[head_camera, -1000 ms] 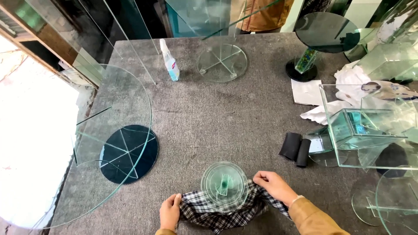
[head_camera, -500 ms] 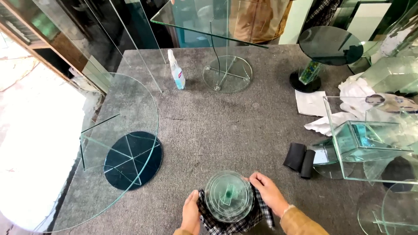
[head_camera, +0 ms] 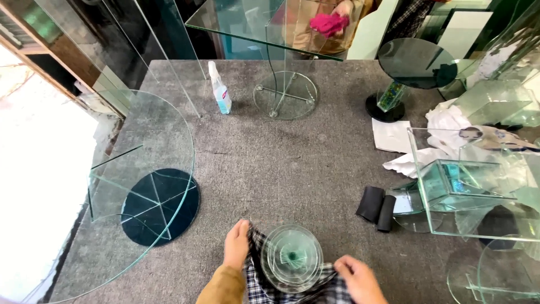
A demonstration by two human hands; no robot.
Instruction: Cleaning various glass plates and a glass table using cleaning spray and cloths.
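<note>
Head view, single frame, looking down on a grey felt-covered counter (head_camera: 292, 163).

1. Left hand (head_camera: 236, 245), at 6 o'clock: fingers together and laid flat on the edge of a checked cloth (head_camera: 256, 284), pressing it down beside the glass; nothing pinched.
2. Right hand (head_camera: 360, 278), at 5 o'clock: curled, fingertips gathering the cloth's right end.
3. Small round glass stand (head_camera: 291, 258), between the two hands, touching the cloth that wraps under and around it; upright, seen from above as stacked clear discs.
4. Step in hand, as judged: wiping or bundling the stand with the cloth. The next move would call for a steady hold on both cloth ends so the glass does not tip or slide off the near edge.
5. Round glass table with dark base (head_camera: 140, 194), at 9 o'clock, overhanging the counter's left edge.
6. Spray bottle (head_camera: 219, 90), at 11 o'clock, upright.
7. Clear pedestal table (head_camera: 284, 93), at 12 o'clock; another person's hand with a pink cloth (head_camera: 329, 23) wipes its top.
8. Dark round-topped stand (head_camera: 413, 65), at 1 o'clock.
9. Two black rolls (head_camera: 378, 207) and a glass box (head_camera: 478, 174), at 3 o'clock; white rags (head_camera: 444, 121) behind.

Open room: the counter's middle lies free; right side crowded with glass edges.
</note>
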